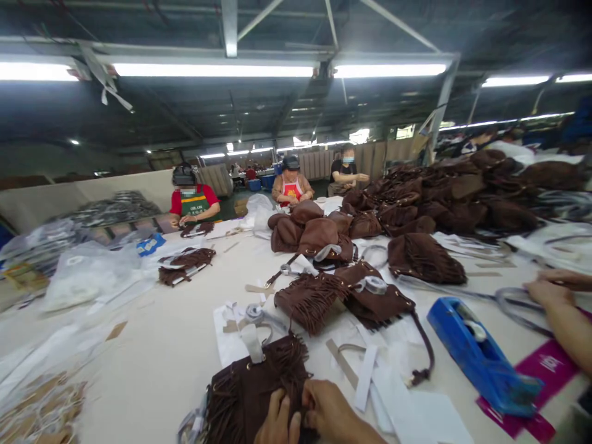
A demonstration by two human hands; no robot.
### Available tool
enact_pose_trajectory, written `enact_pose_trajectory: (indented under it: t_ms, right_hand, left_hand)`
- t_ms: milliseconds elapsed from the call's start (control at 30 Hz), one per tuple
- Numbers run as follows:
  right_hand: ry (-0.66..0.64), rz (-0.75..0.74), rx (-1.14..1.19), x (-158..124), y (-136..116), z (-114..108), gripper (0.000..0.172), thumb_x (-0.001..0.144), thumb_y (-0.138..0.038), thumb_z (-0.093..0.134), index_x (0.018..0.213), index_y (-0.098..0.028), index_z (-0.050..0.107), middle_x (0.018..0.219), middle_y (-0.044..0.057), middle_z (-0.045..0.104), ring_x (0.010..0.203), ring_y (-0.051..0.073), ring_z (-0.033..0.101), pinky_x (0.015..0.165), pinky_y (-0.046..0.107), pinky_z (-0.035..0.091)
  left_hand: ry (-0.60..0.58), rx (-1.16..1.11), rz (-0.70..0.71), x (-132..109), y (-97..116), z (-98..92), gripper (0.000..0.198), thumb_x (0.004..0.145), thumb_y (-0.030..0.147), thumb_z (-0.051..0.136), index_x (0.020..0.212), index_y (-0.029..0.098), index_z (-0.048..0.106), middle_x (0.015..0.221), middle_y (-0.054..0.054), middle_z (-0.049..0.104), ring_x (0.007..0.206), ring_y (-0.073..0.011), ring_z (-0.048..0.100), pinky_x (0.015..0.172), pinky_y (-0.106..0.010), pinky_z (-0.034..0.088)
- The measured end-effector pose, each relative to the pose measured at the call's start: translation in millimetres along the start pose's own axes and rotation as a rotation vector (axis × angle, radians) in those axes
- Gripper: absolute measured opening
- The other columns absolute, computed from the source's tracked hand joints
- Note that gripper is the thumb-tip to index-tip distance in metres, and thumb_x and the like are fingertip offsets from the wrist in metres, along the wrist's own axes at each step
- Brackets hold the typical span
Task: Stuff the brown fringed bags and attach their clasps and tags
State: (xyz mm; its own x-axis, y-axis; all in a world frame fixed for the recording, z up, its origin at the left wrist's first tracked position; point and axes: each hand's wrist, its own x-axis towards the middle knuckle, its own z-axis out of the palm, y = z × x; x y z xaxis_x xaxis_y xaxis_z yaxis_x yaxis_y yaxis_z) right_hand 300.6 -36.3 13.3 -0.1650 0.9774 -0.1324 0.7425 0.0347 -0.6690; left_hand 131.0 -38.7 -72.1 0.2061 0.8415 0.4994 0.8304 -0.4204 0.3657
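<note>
A dark brown fringed bag point(252, 385) lies on the table close to me, its fringe spread to the left and top. My left hand point(279, 420) is closed on the bag's front edge, fingers bent. Beside it, my right hand point(330, 412) has its thumb and fingers pinched together on the same bag; the exact part between them is hidden. A pale wrapped strap piece point(252, 342) stands up at the bag's top, near small metal eyelets. Behind it rests a second fringed bag point(309, 302), touching another brown bag point(370, 296) with a rolled strap on top.
A blue tape dispenser point(481, 354) stands right, over a magenta sheet point(546, 370). A co-worker's hands point(552, 293) hold a grey strap at the right edge. Brown bags pile up point(439, 191) behind. White papers point(416, 407) and tags point(46, 407) lie about. Several people work across the table.
</note>
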Motion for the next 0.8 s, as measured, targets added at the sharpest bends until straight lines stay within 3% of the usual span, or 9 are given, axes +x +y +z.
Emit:
enact_pose_trajectory:
  t_ms: [133,233,333,433,567,667,800]
  right_hand:
    - [0.25,-0.187,-0.272,-8.2,12.5,36.4,0.03,0.063,-0.003,0.052,0.084,-0.022,0.057,0.088,0.003,0.067,0.08,0.02,0.06,0.07,0.028,0.044]
    - [0.447,-0.344,-0.532,-9.8,34.8,72.6,0.03,0.071,-0.001,0.047,0.088,-0.024,0.057,0.083,0.008,0.066,0.076,0.025,0.06,0.068,0.034,0.048]
    - [0.559,-0.445,-0.583,-10.3,48.8,89.6,0.033,0.072,-0.002,0.046,0.091,-0.027,0.056,0.079,0.007,0.063,0.071,0.025,0.059,0.064,0.034,0.049]
    - [0.56,-0.406,-0.43,-14.1,38.0,78.8,0.034,0.066,0.0,0.044,0.086,-0.026,0.053,0.08,0.005,0.061,0.072,0.023,0.058,0.065,0.032,0.049]
    - [0.427,-0.243,-0.162,-19.4,5.0,48.4,0.041,0.056,0.001,0.043,0.088,-0.023,0.051,0.098,0.006,0.06,0.093,0.023,0.056,0.083,0.034,0.047]
    - [0.321,-0.175,-0.064,-16.2,-6.4,34.6,0.039,0.054,0.0,0.041,0.085,-0.022,0.05,0.089,0.004,0.06,0.085,0.021,0.056,0.081,0.033,0.045]
    - [0.252,-0.18,0.002,-10.0,-3.1,26.2,0.041,0.052,0.0,0.042,0.085,-0.022,0.049,0.087,0.002,0.061,0.083,0.02,0.055,0.076,0.029,0.042]
  left_hand:
    - [-0.06,-0.021,0.078,7.2,-6.0,-3.3,0.042,0.098,0.029,0.027,0.115,0.019,0.064,0.119,-0.011,0.066,0.086,-0.0158,0.072,0.062,-0.02,0.059]
    - [-0.079,0.007,0.18,10.1,-13.1,-6.9,0.041,0.098,0.027,0.028,0.115,0.018,0.064,0.118,-0.013,0.067,0.092,-0.0171,0.071,0.067,-0.021,0.06]
    - [-0.055,0.049,0.204,11.0,-15.0,-9.3,0.04,0.096,0.025,0.03,0.112,0.019,0.066,0.117,-0.012,0.068,0.096,-0.0201,0.07,0.073,-0.026,0.061]
    - [-0.04,0.058,0.193,12.0,-10.4,-13.6,0.037,0.095,0.025,0.033,0.113,0.024,0.066,0.116,-0.008,0.069,0.1,-0.0216,0.069,0.077,-0.03,0.062]
    - [-0.049,0.045,0.18,13.4,-1.4,-23.0,0.035,0.096,0.025,0.034,0.113,0.022,0.065,0.118,-0.009,0.068,0.103,-0.0203,0.068,0.082,-0.027,0.06]
    - [-0.063,0.03,0.156,14.7,3.8,-29.2,0.034,0.097,0.024,0.033,0.113,0.02,0.063,0.118,-0.01,0.067,0.099,-0.0185,0.069,0.08,-0.026,0.059]
    - [-0.042,0.033,0.173,15.7,8.1,-33.3,0.033,0.097,0.024,0.032,0.112,0.019,0.062,0.116,-0.011,0.067,0.1,-0.0181,0.068,0.08,-0.026,0.059]
